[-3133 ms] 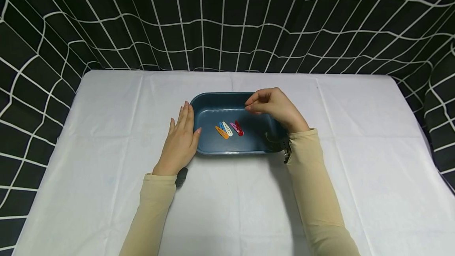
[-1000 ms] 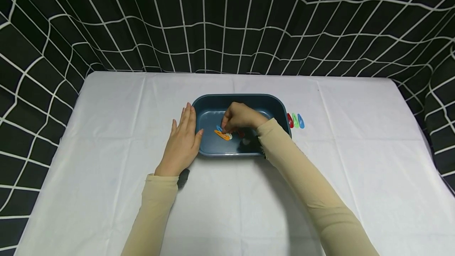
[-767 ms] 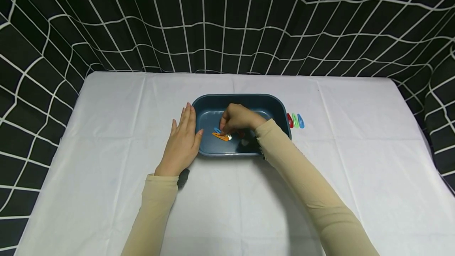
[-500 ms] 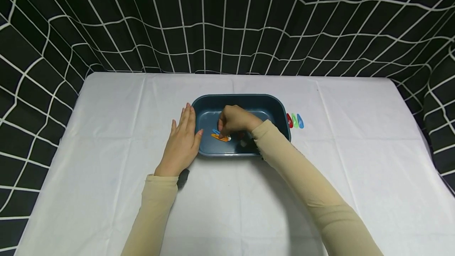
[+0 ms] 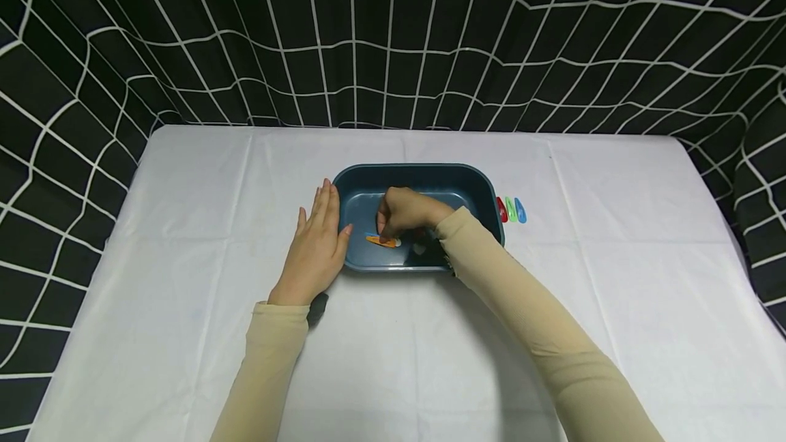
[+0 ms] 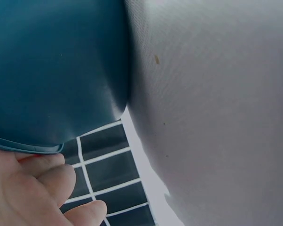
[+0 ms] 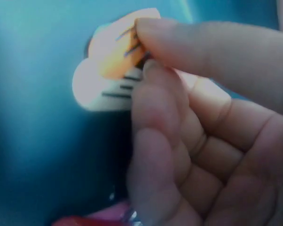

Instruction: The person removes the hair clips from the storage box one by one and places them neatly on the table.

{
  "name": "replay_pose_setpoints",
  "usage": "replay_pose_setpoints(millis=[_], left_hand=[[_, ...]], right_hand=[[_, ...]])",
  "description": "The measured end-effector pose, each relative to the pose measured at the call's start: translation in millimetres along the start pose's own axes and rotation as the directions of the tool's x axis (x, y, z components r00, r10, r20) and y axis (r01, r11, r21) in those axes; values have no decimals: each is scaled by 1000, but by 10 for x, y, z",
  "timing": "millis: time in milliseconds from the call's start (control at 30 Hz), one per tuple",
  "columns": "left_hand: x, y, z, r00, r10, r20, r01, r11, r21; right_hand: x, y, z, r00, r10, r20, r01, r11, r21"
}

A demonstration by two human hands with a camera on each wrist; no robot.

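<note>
A blue-grey tray point(image 5: 424, 267) stands on the white table. Inside it, the thumb and index finger of my right hand point(image 5: 406, 211) pinch an orange snap hair clip point(image 5: 379, 241). In the right wrist view a white hair clip point(image 7: 92, 92) lies against the orange clip point(image 7: 111, 63). A sliver of a blue hair clip point(image 5: 370, 234) shows beside them in the head view. Red and pink clips point(image 7: 92, 220) lie below the hand in the right wrist view. My left hand point(image 5: 313, 244) rests against the tray's left end, fingers straight; the left wrist view shows its fingers point(image 6: 54, 181) at the rim.
Just outside the tray's right end, a red clip point(image 5: 501, 209), a green clip point(image 5: 511, 209) and a blue clip point(image 5: 520, 210) lie side by side on the white cloth point(image 5: 614, 305). Black cloth with white netting point(image 5: 393, 39) stands behind the table.
My right hand has gone from over the tray's right part down to the clips on the left. The orange and blue clips have turned slightly. My left hand stays at the tray.
</note>
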State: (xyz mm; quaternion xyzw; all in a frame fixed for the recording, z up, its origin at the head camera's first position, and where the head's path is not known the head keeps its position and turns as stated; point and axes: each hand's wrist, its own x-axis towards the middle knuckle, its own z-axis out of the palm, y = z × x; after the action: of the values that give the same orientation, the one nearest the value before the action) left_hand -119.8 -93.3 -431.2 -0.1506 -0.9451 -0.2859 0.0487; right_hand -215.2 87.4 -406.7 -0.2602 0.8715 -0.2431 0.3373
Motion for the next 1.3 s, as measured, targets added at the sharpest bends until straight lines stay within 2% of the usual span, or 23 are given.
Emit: replay_pose_setpoints(millis=[133, 233, 467, 633, 833, 1067, 1300], left_hand=[[1, 0, -2, 1000, 6, -2, -6, 1000, 1], [1, 2, 0, 1000, 6, -4, -6, 1000, -3], [-5, 5, 5, 1000, -5, 6, 5, 1000, -13], [0, 1, 7, 1000, 0, 0, 0, 1000, -5], [3, -1, 10, 1000, -1, 1, 1, 1000, 0], [6, 2, 10, 1000, 3, -5, -3, 1000, 0], [2, -3, 12, 1000, 2, -16, -2, 1000, 2]], right_hand=[[-3, -11, -3, 1000, -1, 17, 2, 999, -37], [-8, -10, -8, 999, -2, 44, 3, 1000, -26], [-28, 36, -21, 997, 21, 80, -35, 982, 184], [-39, 53, -50, 994, 91, 62, -101, 974, 204], [-28, 88, -71, 990, 128, 57, -139, 959, 248], [-77, 133, -108, 991, 129, 39, -135, 933, 332], [-161, 153, -165, 992, 113, -51, -81, 904, 420]])
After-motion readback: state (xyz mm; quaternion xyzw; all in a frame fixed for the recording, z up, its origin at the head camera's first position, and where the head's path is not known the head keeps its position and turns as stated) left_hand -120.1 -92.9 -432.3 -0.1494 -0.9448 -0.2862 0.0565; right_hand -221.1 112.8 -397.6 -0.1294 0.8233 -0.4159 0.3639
